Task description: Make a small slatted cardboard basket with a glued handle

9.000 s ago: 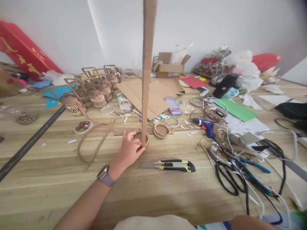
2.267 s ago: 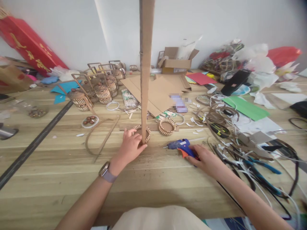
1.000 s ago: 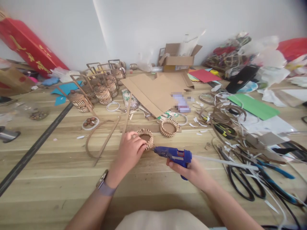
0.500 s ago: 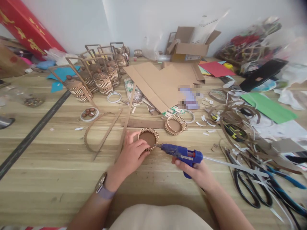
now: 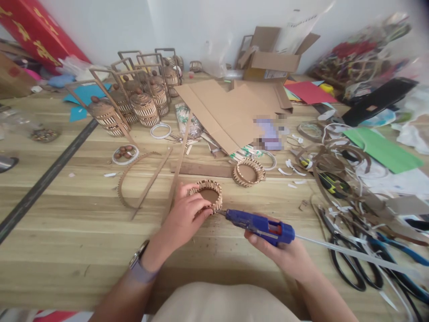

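Note:
My left hand (image 5: 191, 208) grips the near left rim of a small round basket (image 5: 210, 196), thumb outside and fingertips over the edge. The basket has a brown base and a wall of short pale sticks, and it is slightly tilted. In my right hand (image 5: 278, 250) is a blue hot glue gun (image 5: 259, 226) with a long clear glue stick (image 5: 338, 247) trailing from its back. The gun's nozzle is at the near right side of the basket; whether it touches cannot be made out. Behind them a second round basket (image 5: 248, 173) sits on the wooden table (image 5: 83, 250).
Several small lidded lanterns (image 5: 144, 109) with tall handles stand at the back left. Flat cardboard (image 5: 228, 116) lies in the middle. Black-handled scissors (image 5: 348, 268), blue-handled pliers (image 5: 405, 248) and brown strips crowd the right. A ring of brown beads (image 5: 125, 154) lies left.
The glue gun has tipped so its back end sits lower and further right. The basket in my left hand has tilted a little. The view has shifted slightly.

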Demonstrator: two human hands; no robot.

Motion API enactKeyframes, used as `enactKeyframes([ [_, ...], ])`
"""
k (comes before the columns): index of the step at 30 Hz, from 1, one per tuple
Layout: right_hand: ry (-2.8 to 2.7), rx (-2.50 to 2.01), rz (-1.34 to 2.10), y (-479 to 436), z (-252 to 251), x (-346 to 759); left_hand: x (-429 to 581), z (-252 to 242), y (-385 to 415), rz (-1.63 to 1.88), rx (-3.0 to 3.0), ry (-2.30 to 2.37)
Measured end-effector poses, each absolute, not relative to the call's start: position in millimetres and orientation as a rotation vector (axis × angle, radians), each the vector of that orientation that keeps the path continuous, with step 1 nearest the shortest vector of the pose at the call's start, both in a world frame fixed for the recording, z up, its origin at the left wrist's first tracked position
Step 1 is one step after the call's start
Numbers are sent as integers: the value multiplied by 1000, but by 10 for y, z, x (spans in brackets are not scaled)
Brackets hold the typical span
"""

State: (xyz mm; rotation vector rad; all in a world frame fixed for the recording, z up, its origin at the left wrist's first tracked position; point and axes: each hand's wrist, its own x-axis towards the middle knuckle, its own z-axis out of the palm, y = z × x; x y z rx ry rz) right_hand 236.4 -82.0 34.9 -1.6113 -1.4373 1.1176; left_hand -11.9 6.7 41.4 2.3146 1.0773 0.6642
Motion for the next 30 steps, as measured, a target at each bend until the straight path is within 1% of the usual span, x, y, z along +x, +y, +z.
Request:
enactKeyframes([
  [5,-1440,-1650,1038,-839,282,2333,-124,431,49,688,2287,1027],
  [13,-1492,-1672,1031,-820,466,2249,-110,460,15,755,2239,986],
  [30,-1566,-1727,835,-804,507,2180,-104,471,7,759,2240,987],
])
